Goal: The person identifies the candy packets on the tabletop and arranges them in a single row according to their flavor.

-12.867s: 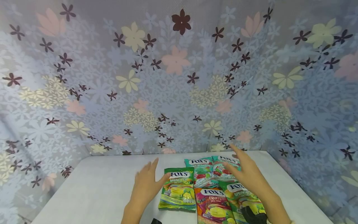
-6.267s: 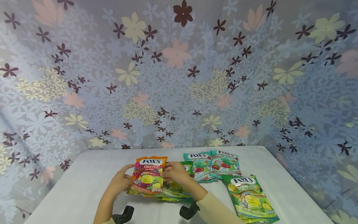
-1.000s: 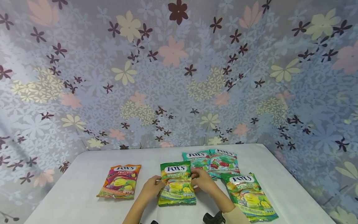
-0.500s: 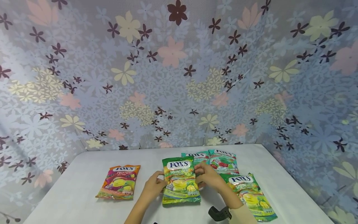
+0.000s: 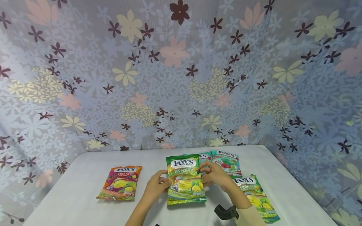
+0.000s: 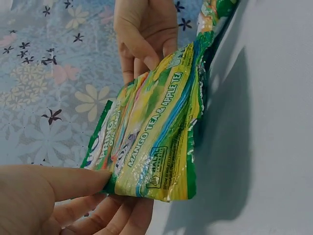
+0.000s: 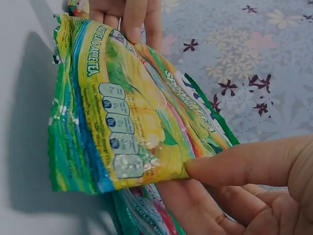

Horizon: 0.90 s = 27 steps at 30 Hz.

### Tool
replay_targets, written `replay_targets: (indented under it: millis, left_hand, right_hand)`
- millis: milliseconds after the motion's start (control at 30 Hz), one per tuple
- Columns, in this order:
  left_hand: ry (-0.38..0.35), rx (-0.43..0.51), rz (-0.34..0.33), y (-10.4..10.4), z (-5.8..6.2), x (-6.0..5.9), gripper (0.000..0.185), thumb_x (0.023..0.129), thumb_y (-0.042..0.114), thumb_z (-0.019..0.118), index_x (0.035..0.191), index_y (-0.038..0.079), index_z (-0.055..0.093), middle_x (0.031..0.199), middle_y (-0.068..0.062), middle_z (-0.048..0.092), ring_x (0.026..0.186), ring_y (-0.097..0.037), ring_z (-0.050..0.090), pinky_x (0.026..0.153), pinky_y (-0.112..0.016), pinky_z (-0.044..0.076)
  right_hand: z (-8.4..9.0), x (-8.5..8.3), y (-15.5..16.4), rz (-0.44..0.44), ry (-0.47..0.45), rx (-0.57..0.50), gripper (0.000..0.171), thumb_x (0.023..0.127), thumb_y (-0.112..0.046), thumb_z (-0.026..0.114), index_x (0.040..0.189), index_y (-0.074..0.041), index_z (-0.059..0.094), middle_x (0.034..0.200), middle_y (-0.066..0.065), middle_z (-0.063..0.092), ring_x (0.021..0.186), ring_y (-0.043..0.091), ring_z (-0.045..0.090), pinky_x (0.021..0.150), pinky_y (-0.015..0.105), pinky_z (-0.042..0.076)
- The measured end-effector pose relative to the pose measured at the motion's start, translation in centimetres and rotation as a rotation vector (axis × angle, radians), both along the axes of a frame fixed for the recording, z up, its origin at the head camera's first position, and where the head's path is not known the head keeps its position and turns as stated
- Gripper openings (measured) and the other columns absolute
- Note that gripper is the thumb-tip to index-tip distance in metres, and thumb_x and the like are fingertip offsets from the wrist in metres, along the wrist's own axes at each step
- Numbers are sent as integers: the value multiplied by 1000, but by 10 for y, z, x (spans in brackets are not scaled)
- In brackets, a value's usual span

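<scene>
Here, item by item, was what lay before me.

Green candy bag (image 5: pixel 185 179): I held it lifted off the white table (image 5: pixel 85 188), upright and tilted a little, its front toward me. My left hand (image 5: pixel 156 185) pinched its left edge, thumb on the front and fingers curled behind, as the left wrist view showed. My right hand (image 5: pixel 216 175) pinched the right edge the same way, thumb (image 7: pixel 234 164) pressed on the front and fingers underneath.

Orange fruit candy bag (image 5: pixel 121 183): flat on the table, well apart to my left, touched by nothing.

Teal candy bags (image 5: pixel 226 161): flat at the far side, partly hidden behind the held bag and my right hand; how many there were I could not tell for certain.

Second green candy bag (image 5: pixel 255 197): flat by my right forearm, partly covered by my sleeve (image 5: pixel 250 216).

Flowered curtain (image 5: pixel 181 78): hung behind and around the table.

Risks, as I judged them: both grips sat only on the slick edges, so the bag could have slipped out if one pinch loosened, and its loose contents might have shifted and tipped it. My right forearm lay close over the second green bag, so a sideways move could have dragged or pushed that bag toward the table's edge.
</scene>
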<state>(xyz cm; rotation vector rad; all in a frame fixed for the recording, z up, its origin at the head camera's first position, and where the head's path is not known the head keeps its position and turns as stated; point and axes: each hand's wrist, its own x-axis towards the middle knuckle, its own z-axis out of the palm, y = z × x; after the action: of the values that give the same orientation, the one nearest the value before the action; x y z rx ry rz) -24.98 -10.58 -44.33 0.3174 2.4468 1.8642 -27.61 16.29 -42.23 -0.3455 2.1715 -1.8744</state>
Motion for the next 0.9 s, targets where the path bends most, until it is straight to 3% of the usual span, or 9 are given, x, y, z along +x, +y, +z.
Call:
replay_targets:
  millis: [233, 400, 567, 733, 900]
  left_hand:
    - [26, 0, -32, 0, 3, 0, 49, 88, 2, 65, 134, -5, 48, 88, -12, 69, 75, -22, 67, 67, -36, 57]
    - [44, 7, -58, 2, 4, 1, 50, 87, -1, 65, 133, -12, 47, 88, -13, 68, 73, -23, 67, 65, -35, 57]
    - [56, 9, -81, 3, 4, 1, 41, 86, -5, 63, 124, -18, 52, 90, -14, 67, 76, -24, 66, 64, -32, 57]
    - [47, -3, -82, 3, 3, 1, 34, 86, -5, 63, 119, -13, 56, 89, -12, 66, 77, -23, 66, 64, -32, 57]
    - [45, 1, -85, 2, 3, 0, 34, 87, -4, 64, 120, -10, 57, 89, -11, 66, 76, -23, 65, 64, -34, 57]
  right_hand:
    - [3, 1, 1, 8, 14, 33, 75, 73, 13, 65, 140, 15, 31, 129, 30, 49, 72, 20, 57, 65, 37, 51]
    - [5, 2, 3, 16, 16, 41, 76, 73, 12, 65, 141, 13, 31, 126, 26, 51, 73, 20, 57, 66, 39, 50]
    - [7, 2, 4, 52, 26, 32, 68, 72, 12, 66, 134, 12, 37, 114, 19, 55, 72, 20, 56, 64, 38, 49]
    - [8, 1, 4, 75, 28, 31, 53, 70, 14, 64, 119, 8, 45, 103, 14, 55, 66, 18, 51, 60, 34, 44]
    - [9, 1, 3, 86, -9, -1, 51, 69, 17, 62, 116, 7, 44, 74, 2, 42, 57, 14, 38, 58, 34, 36]
